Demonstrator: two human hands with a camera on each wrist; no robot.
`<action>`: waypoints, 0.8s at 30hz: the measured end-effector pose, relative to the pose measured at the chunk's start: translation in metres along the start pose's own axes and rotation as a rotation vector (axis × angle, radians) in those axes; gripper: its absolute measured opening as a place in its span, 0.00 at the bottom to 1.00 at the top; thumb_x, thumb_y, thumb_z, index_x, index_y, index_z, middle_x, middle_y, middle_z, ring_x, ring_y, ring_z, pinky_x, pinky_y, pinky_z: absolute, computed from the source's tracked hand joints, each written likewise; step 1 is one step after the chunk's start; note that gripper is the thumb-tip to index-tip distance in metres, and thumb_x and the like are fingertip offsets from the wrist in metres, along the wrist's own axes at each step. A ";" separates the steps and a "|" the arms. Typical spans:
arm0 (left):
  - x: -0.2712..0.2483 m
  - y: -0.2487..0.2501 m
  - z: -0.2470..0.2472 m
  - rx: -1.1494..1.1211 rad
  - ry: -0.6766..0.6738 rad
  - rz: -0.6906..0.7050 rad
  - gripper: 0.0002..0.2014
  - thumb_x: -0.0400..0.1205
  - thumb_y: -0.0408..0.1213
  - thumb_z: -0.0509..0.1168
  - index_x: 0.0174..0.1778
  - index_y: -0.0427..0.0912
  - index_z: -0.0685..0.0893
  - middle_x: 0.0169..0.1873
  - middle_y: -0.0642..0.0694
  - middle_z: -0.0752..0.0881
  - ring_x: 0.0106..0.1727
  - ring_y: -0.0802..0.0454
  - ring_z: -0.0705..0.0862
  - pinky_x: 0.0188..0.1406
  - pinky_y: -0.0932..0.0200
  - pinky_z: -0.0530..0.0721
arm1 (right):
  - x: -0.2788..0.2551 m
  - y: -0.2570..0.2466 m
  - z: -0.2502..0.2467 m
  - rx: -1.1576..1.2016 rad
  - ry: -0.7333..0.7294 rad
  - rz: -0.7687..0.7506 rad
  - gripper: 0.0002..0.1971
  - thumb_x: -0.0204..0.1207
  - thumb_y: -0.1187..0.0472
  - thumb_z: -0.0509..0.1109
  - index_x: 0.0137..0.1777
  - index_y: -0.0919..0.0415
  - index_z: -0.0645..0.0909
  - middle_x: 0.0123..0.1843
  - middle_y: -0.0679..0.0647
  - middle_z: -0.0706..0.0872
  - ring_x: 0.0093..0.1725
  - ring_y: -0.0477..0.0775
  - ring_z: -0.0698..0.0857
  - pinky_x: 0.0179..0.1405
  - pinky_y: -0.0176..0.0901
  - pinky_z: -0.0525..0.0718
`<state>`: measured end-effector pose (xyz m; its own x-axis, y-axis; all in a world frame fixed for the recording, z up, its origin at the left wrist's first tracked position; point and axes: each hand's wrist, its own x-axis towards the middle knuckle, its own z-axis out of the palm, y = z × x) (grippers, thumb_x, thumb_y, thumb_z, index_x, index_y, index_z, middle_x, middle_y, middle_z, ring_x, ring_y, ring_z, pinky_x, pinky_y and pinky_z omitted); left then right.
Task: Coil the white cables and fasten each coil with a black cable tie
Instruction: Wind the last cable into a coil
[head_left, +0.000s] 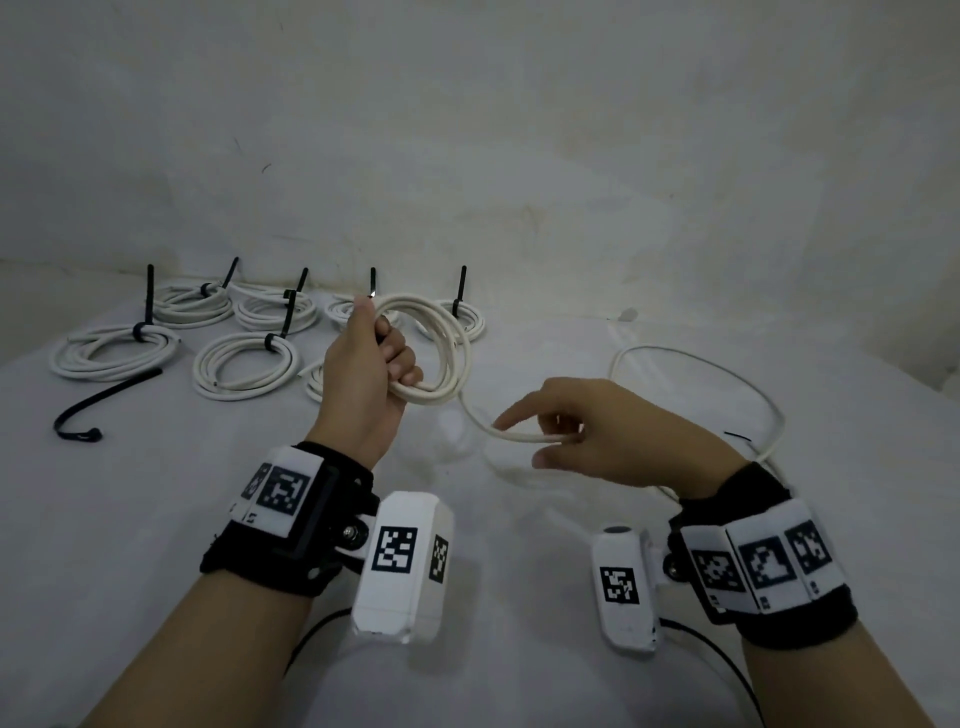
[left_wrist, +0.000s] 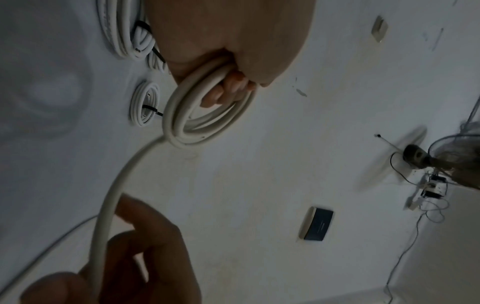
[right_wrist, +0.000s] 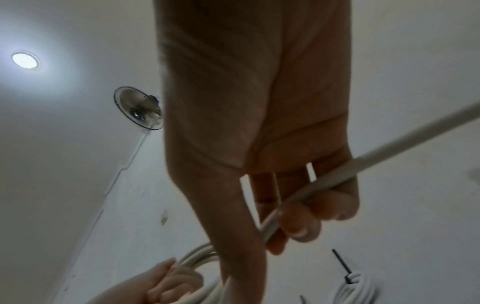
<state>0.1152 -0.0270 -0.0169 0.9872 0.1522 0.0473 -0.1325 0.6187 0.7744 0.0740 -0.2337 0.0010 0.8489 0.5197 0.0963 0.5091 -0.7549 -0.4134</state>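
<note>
Leftmost on the white counter (head_left: 156, 519) lies a loose black cable tie (head_left: 106, 400), bent like a hook, with finished white coils (head_left: 244, 366) behind it along the wall, each bound by a black tie whose tail stands up. Next, the left hand (head_left: 371, 374) is raised above the counter, its grip curled tight round the white cable coil (head_left: 441, 348), which hides part of the far coils. From that coil the free cable (head_left: 701, 374) drops to the right hand (head_left: 618, 431), whose fingers are loosely hooked round it, index finger pointing out; the cable then loops over the counter to the right. Stained white walls close the corner. A wall fan (left_wrist: 451, 152) shows blurred in the left wrist view.
</note>
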 end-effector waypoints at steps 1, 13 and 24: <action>-0.001 -0.002 0.001 0.032 -0.008 0.006 0.20 0.89 0.50 0.50 0.32 0.45 0.67 0.17 0.54 0.64 0.16 0.59 0.61 0.16 0.67 0.65 | 0.001 -0.005 0.003 -0.041 -0.031 -0.035 0.21 0.75 0.63 0.73 0.66 0.42 0.82 0.39 0.42 0.75 0.36 0.39 0.75 0.41 0.26 0.72; -0.040 -0.030 0.023 0.651 -0.402 0.066 0.20 0.88 0.47 0.50 0.41 0.36 0.76 0.21 0.47 0.74 0.20 0.57 0.72 0.19 0.66 0.70 | 0.004 -0.020 0.006 0.216 0.408 -0.183 0.10 0.64 0.66 0.82 0.41 0.58 0.84 0.35 0.45 0.82 0.33 0.42 0.78 0.33 0.27 0.72; -0.042 -0.033 0.025 0.487 -0.492 -0.201 0.25 0.89 0.51 0.44 0.27 0.44 0.65 0.18 0.51 0.65 0.17 0.57 0.62 0.18 0.65 0.67 | 0.012 -0.010 0.016 0.091 0.768 -0.256 0.15 0.62 0.57 0.84 0.37 0.60 0.79 0.35 0.48 0.74 0.33 0.42 0.73 0.32 0.28 0.69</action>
<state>0.0800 -0.0733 -0.0285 0.9289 -0.3646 0.0647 -0.0032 0.1668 0.9860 0.0769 -0.2132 -0.0082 0.5855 0.2279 0.7780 0.7150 -0.5975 -0.3630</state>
